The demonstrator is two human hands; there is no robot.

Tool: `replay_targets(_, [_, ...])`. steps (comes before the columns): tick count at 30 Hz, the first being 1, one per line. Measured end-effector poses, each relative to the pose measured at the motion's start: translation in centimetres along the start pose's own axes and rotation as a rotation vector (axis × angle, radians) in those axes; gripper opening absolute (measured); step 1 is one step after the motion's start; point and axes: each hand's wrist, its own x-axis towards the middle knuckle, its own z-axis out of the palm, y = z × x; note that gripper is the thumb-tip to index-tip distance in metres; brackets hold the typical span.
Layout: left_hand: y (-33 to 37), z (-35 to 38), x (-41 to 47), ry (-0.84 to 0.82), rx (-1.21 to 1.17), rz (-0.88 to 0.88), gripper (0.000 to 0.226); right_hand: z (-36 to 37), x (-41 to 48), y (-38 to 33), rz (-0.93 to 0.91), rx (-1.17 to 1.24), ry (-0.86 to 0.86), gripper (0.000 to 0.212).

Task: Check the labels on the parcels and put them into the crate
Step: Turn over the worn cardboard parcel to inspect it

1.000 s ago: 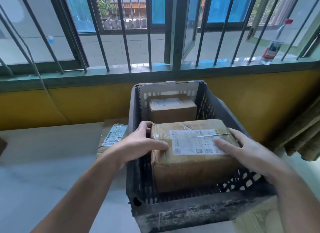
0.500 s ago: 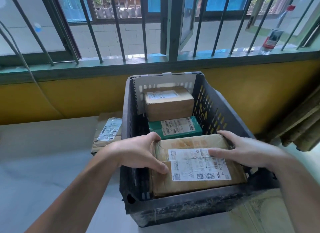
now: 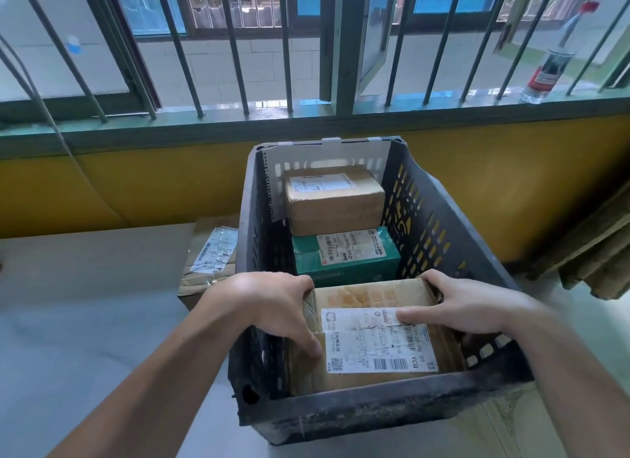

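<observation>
The crate's (image 3: 341, 413) scuffed near wall is sitting closest to the camera and is hiding the front edge of the big brown parcel (image 3: 375, 297), which is lying flat inside at the near end with its label (image 3: 371, 348) facing up. Both hands are gripping it. The left hand (image 3: 272, 307) is curling over its left edge, with the forearm crossing the crate's left rim. The right hand (image 3: 467, 304) is wrapping round the far right corner, thumb lying on the label.

Just behind it a green parcel (image 3: 344, 256) is sitting in the middle of the crate, and a smaller brown parcel (image 3: 334, 201) is resting at the far end against a white sheet (image 3: 327, 154).

Outside, another labelled parcel (image 3: 208, 256) is lying on the table (image 3: 85, 304), pressed against the crate's left wall, which is covering part of it. Further back, window bars (image 3: 235, 48) are running up from the sill, with a bottle (image 3: 545, 75) standing on it at far right.
</observation>
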Motion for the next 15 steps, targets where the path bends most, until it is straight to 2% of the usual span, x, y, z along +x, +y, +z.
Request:
replay_targets(8, [0.3, -0.1, -0.4, 0.01, 0.061, -0.012, 0.087, -0.2, -0.4, 0.2, 0.007, -0.023, 0.051, 0.1])
replay_targets(15, [0.1, -0.2, -0.2, 0.126, 0.0, -0.024, 0.075, -0.6, -0.8, -0.8, -0.002, -0.049, 0.173, 0.085])
